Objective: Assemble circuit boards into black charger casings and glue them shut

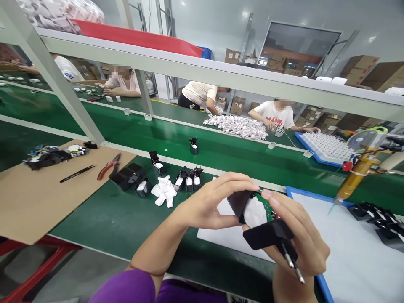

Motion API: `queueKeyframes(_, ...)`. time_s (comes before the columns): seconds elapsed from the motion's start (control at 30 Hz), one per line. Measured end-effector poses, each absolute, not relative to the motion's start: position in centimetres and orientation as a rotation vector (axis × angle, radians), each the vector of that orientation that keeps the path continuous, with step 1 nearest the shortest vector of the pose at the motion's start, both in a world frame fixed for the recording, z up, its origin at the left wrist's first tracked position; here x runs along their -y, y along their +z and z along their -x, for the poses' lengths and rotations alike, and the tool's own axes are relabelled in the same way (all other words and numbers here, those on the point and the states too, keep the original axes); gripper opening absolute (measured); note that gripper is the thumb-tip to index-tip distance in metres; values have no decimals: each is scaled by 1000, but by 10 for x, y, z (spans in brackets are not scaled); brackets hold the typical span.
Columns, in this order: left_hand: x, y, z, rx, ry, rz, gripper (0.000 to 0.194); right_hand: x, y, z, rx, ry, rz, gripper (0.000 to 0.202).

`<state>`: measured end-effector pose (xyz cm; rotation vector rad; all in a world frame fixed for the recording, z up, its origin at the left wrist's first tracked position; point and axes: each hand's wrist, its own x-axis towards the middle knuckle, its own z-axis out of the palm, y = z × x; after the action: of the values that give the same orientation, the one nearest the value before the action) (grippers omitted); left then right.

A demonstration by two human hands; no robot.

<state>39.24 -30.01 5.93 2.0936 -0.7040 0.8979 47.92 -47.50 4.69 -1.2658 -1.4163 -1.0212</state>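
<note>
My left hand (214, 200) grips a black power adapter housing (237, 205) between thumb and fingers, above the bench. A green circuit board (267, 205) with a white pad (255, 213) on its face sits partly in the housing's opening. My right hand (304, 229) is closed around the black plug cover (268, 234), whose two metal pins point down. Its fingertips also touch the edge of the board. Left of my hands, several open adapters (188, 181) stand in a row beside a crumpled white cloth-like piece (164, 192).
Pliers (109, 166) and tweezers (77, 173) lie left on a brown cardboard sheet (28, 210). At right, a yellow glue dispenser (360, 174) hangs over a blue-rimmed tray (325, 277) with black housings (375, 216). One adapter (193, 147) sits on the green conveyor belt (170, 136). Several people work beyond.
</note>
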Motion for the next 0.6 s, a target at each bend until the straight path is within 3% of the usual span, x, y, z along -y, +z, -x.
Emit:
queueKeyframes(0.47,297,56,-396,767,961,-2101,54,481,42,-478,1361,-1094,1396,43)
queueKeyframes(0.6,295,55,-400,740,968,-2105,53,485,49,-479,1474,-906,1422,62)
